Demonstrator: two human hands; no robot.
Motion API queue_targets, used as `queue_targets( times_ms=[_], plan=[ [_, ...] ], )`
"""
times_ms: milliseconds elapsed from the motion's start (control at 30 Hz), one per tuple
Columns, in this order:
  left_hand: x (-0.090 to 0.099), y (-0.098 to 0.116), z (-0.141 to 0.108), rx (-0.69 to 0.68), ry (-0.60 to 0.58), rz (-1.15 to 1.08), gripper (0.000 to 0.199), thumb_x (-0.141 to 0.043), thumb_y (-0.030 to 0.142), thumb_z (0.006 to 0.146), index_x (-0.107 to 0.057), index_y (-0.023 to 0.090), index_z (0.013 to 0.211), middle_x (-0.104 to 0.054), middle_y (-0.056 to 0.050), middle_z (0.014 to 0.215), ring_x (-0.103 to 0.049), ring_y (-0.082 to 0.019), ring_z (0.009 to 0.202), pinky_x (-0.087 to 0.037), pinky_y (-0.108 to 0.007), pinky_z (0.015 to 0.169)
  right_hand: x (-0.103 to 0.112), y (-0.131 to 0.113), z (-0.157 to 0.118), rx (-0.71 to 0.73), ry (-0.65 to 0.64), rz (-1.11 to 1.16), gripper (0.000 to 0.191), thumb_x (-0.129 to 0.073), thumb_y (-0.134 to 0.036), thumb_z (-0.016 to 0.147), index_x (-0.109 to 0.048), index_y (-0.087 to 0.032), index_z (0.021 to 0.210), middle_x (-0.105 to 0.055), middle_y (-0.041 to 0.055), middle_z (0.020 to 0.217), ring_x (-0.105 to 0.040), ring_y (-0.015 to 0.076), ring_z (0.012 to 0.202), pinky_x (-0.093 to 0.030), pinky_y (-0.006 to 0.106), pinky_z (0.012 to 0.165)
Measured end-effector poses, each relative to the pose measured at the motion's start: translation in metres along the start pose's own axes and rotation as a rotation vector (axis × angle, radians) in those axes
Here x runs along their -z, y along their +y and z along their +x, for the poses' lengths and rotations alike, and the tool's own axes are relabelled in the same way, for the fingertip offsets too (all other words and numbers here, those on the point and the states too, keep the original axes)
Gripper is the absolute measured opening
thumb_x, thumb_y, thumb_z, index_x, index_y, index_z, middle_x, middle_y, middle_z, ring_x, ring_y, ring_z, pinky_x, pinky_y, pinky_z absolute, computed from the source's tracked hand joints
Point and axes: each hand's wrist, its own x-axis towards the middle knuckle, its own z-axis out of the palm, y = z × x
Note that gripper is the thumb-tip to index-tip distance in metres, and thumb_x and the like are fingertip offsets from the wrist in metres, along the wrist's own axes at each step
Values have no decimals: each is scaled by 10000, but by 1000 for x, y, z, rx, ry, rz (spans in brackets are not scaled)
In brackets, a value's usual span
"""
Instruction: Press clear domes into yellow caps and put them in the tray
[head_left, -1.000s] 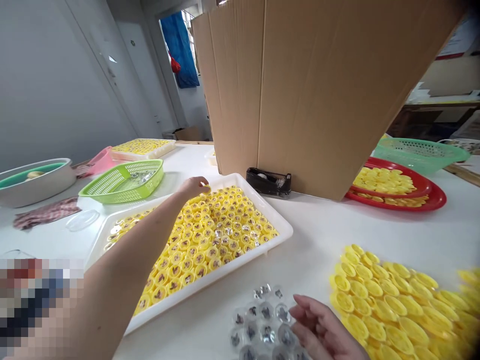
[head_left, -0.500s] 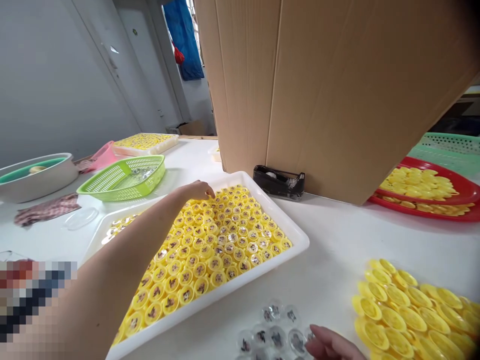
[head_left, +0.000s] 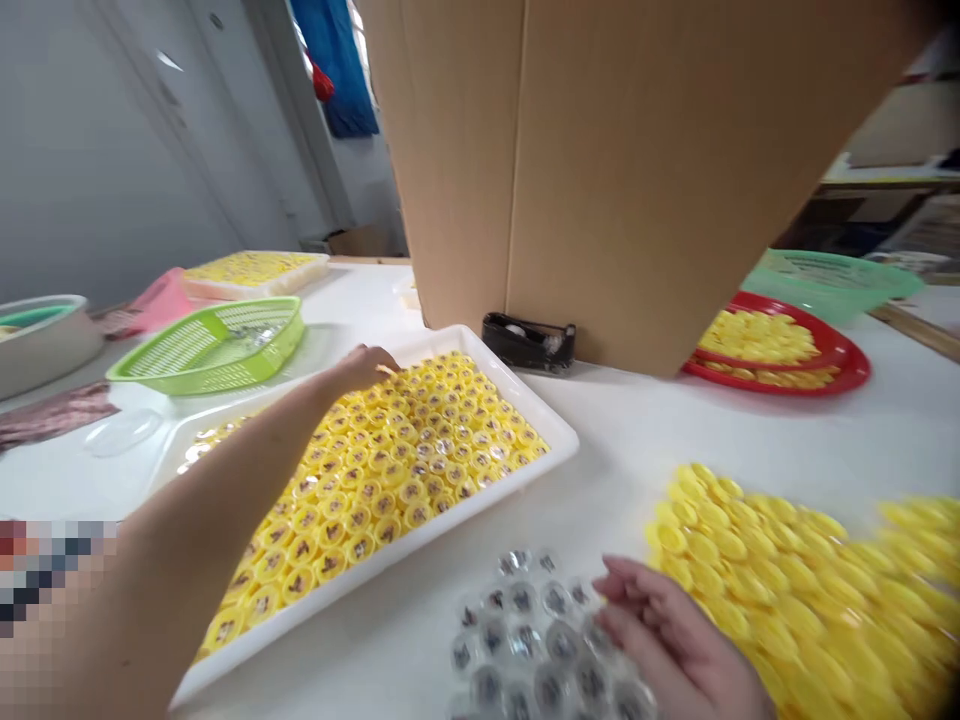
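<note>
A white tray [head_left: 559, 452] holds rows of small yellow round cups with printed discs in them. My left hand [head_left: 367, 368] is over the tray's far edge, its fingers bent down at the cups; whether it holds one is hidden. At the bottom right, my right hand [head_left: 667, 635] hovers beside a group of clear discs with printed pictures [head_left: 525, 640], fingers curved and thumb apart from them, with nothing visible between. Right of that hand lies a spread of empty yellow cups [head_left: 810, 580].
Behind the tray stand a black tape dispenser [head_left: 529, 342] and a large cardboard box [head_left: 600, 180]. A green basket [head_left: 210, 350] is at the left. Red plates of yellow pieces [head_left: 847, 365] and a pale green basket [head_left: 832, 285] are at the right.
The view has turned to the right, showing more yellow cups. My right hand has come further into view by the clear discs. My left hand remains at the tray's far side.
</note>
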Motion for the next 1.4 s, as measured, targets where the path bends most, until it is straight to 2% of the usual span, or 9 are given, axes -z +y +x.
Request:
queue_targets(
  times_ms=[100, 200, 333, 467, 567, 700, 900, 1067, 1400],
  plan=[
    [13, 24, -20, 44, 124, -69, 330, -523, 251, 783, -664, 175, 1072, -661, -15, 956, -584, -161, 773, -440, -266, 778, 25, -17, 3, 55, 175, -81, 264, -637, -380, 762, -635, -209, 962, -677, 33, 803, -647, 162, 709, -549, 257, 674],
    [23, 62, -67, 74, 265, -221, 321, -527, 402, 799, -653, 297, 1075, -648, 10, 768, -550, -165, 591, -450, -295, 621, 49, -29, 5, 175, 237, -323, 152, -586, -332, 803, -637, -208, 875, -646, 19, 766, -616, 150, 677, -515, 268, 654],
    [9, 127, -162, -110, 316, -572, 203, -575, 400, 778, -693, 309, 916, -692, 21, 838, -622, -190, 743, -476, -306, 694, 58, -34, 11, 329, -28, -800, 115, -530, -194, 807, -640, -193, 841, -628, 38, 852, -606, 162, 763, -466, 285, 708],
    [-45, 177, -219, -97, 76, -926, 209, -584, 346, 791, -684, 242, 943, -699, -22, 878, -628, -174, 770, -489, -265, 653, 40, -28, 21, 317, -267, -1109, 224, -539, -156, 766, -639, -182, 964, -614, 76, 965, -603, 203, 858, -447, 298, 722],
    [-77, 194, -226, 92, -69, -1134, 217, -601, 311, 778, -680, 211, 954, -691, -42, 820, -608, -157, 686, -468, -241, 569, 26, -24, 25, 323, -331, -1197, 204, -529, -131, 745, -651, -164, 906, -622, 96, 903, -598, 236, 862, -436, 309, 702],
    [-90, 208, -224, 226, -128, -1448, 194, -636, 272, 759, -681, 187, 928, -664, -54, 820, -594, -128, 642, -467, -221, 566, 16, -33, 20, 332, -276, -1157, 184, -531, -168, 760, -624, -178, 918, -617, 72, 890, -594, 190, 770, -433, 286, 677],
    [-92, 226, -228, 267, -454, -2164, 224, -596, 273, 823, -606, 182, 1027, -637, -76, 960, -643, -143, 733, -536, -278, 709, -20, -65, 5, 355, -248, -652, 146, -605, -338, 759, -565, -214, 823, -549, -43, 670, -513, 100, 559, -424, 218, 545],
    [-98, 218, -228, 365, -401, -2321, 156, -537, 167, 854, -612, 116, 981, -662, -101, 881, -658, -137, 721, -541, -193, 644, -27, -62, 9, 307, -303, -498, 193, -593, -364, 797, -584, -201, 900, -605, -18, 738, -580, 121, 650, -464, 232, 598],
    [-106, 205, -219, 412, -392, -2333, 267, -468, 247, 903, -606, 100, 1079, -671, -147, 931, -663, -148, 713, -547, -201, 642, 4, -21, -1, 377, -494, -1145, 218, -587, -79, 754, -658, -196, 924, -600, 65, 925, -571, 211, 913, -454, 312, 783]
  ],
)
